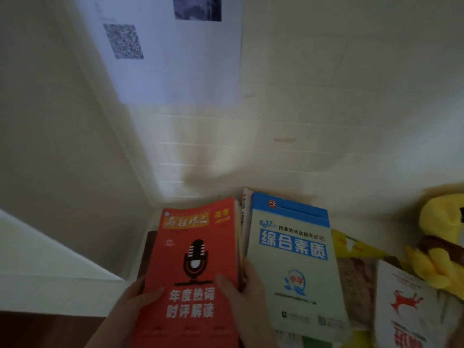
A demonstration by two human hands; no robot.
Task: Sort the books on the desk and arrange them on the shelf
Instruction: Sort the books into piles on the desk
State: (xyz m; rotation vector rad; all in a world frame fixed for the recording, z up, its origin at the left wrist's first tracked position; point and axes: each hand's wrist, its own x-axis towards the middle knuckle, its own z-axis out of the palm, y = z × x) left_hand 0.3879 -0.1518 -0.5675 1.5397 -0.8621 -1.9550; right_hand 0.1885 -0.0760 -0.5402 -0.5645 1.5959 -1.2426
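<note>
A red book with a black microphone on its cover is held up at the bottom middle. My left hand grips its left edge, thumb lying on the cover. My right hand grips its right edge, thumb on the cover and fingers round the pages. Just right of it lies a blue-and-white book, on top of other books. Further right are a yellow book and a white book with a red deer. A thin white spine shows between the red and blue books.
A cream wall fills the upper view, with a white sheet bearing a QR code stuck to it. A white ledge runs along the left. A yellow plush toy sits at the right edge. Dark wood shows at bottom left.
</note>
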